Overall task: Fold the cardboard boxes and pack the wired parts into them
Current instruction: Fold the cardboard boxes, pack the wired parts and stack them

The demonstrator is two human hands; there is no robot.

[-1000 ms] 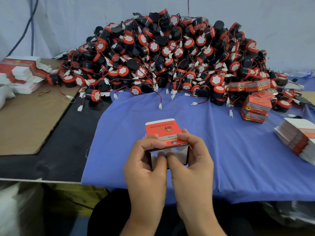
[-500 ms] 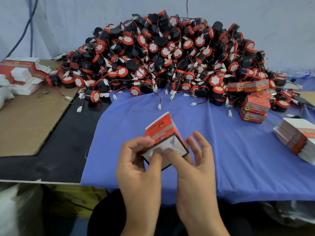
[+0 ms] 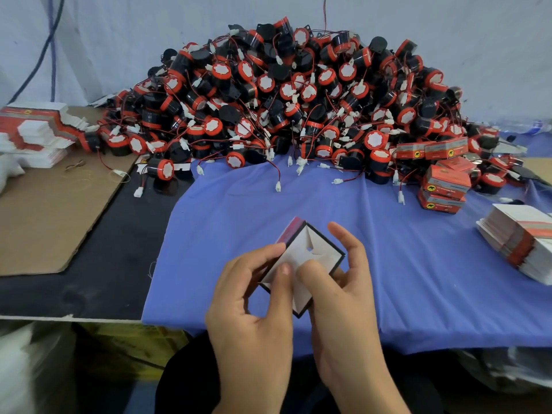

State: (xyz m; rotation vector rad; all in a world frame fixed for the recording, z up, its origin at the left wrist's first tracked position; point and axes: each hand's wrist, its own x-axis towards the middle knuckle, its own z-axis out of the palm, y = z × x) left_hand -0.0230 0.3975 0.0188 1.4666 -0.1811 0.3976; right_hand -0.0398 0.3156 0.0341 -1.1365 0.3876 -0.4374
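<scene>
Since the frame half a second earlier, the cardboard box (image 3: 324, 255) has turned further: its white end flaps now face the camera, and only a strip of the red printed side shows at the upper left edge. The step in hand appears to be closing one end of the box. The left hand (image 3: 254, 309) grips the left side of the box, with its thumb laid on the flaps. The right hand (image 3: 343, 294) holds the right side, fingers curled round the far edge, thumb pressing the flaps just beside the left thumb. The thumbs cover the seam, so it cannot be told whether the last tab is fully seated. The box sits between both hands, above the blue cloth (image 3: 418, 264), near the front edge of the counter (image 3: 89, 279) and well apart from the pile of wired parts (image 3: 292, 100) at the back. The next move calls for pressing the tab home, turning the open end upward and freeing one hand to reach forward for a single part. Tangled leads may drag neighbouring parts along.
</scene>
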